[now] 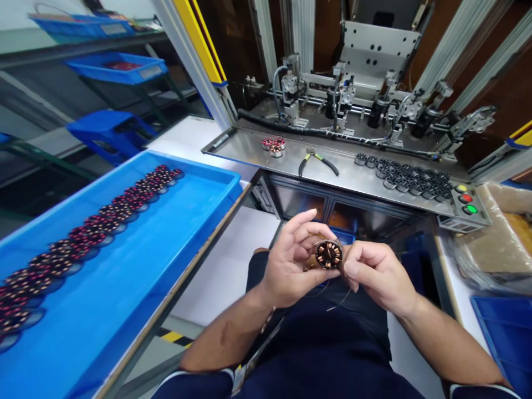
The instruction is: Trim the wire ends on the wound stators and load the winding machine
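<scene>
My left hand (286, 260) holds a small round motor stator (328, 255) with copper windings on a dark core, its face turned up towards me. The thumb lies under its lower edge and the fingers curl behind it. Close against the stator's right side, my right hand (374, 271) is closed in a pinch, apparently on a thin wire of the stator; the pinched part is mostly hidden by the fingers. Loose wire ends (339, 302) hang below the two hands, above my lap.
At left, a blue tray (166, 277) bears a long row of wound stators (95, 233). On the metal ledge ahead lie a few wound stators (274, 146), green-and-black cutters (318, 162) and many black cores (411, 177). Behind is a machine (344, 100); buttons (466, 198) and a carton (499, 233) stand right.
</scene>
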The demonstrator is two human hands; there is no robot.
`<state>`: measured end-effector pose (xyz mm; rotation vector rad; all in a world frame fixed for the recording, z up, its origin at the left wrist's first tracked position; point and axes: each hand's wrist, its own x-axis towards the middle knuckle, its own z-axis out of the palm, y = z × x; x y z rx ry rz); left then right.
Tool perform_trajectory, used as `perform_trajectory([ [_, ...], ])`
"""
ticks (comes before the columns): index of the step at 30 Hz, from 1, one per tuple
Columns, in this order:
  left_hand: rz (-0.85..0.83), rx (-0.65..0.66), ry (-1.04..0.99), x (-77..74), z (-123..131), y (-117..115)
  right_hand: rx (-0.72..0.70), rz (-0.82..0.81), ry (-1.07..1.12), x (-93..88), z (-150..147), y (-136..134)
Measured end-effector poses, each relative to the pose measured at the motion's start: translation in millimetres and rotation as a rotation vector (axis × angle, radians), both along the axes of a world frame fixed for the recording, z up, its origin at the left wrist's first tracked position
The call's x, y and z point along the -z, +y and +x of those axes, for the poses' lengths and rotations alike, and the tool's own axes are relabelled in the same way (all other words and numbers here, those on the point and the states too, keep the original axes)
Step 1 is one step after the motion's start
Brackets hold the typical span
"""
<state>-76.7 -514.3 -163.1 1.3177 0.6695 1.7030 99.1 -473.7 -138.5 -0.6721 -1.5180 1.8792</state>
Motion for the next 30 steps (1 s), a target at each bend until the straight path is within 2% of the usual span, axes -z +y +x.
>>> perform_trajectory([
  [5,-0.045,0.066,-0.089,-1.9,-8,0,-0.044,0.121,-0.066,11.2,5,-1],
  [7,-0.026,0.055,-0.074,-1.7,-11,0,-0.063,0.19,-0.116,11.4,9,2],
  [9,0.025,-0.004,-0.018,-1.1,-12,0,0.001,0.308,-0.155,6.7,13,7],
  [12,0.146,-0.097,0.105,-0.3,-10,-1,0.174,0.509,-0.128,-7.2,16,13],
  [14,0.191,-0.124,0.184,-0.3,-8,-2,0.213,0.569,-0.1,-15.5,13,12],
  [17,0.193,-0.117,0.239,-1.0,-6,-6,0.197,0.537,-0.096,-19.1,2,8],
  [22,0.135,-0.076,0.179,-1.4,-8,-12,0.188,0.425,-0.041,-9.3,-7,-1],
  [26,-0.022,0.003,0.037,-0.3,-8,-13,0.26,0.354,0.031,-1.3,-9,-6],
  [30,-0.183,0.137,-0.104,1.3,-7,-10,0.311,0.386,0.057,4.2,-12,-10],
])
